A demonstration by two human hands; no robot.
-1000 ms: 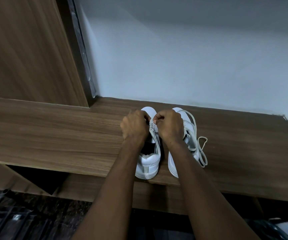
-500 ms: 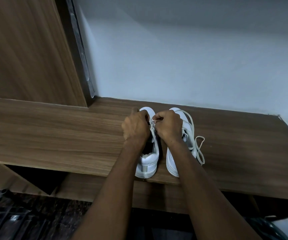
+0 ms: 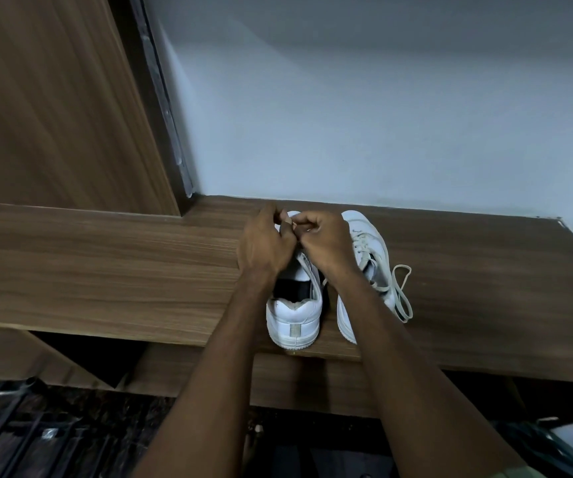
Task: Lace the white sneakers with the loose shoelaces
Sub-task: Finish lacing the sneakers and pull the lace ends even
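Observation:
Two white sneakers stand side by side on a wooden shelf, heels towards me. Over the front of the left sneaker both hands meet. My left hand and my right hand have their fingers curled, and they pinch a white lace between them above the shoe's toe end. That lace is mostly hidden by the fingers. The right sneaker is laced, and its shoelace trails in loose loops onto the shelf at its right side.
A pale wall rises right behind the shelf. A wooden panel stands at the left. The shelf's front edge runs just under the sneakers' heels, with dark floor and metal bars below.
Both hands have moved forward from the middle of the left sneaker to its toe end, still together on the lace. The view has shifted slightly.

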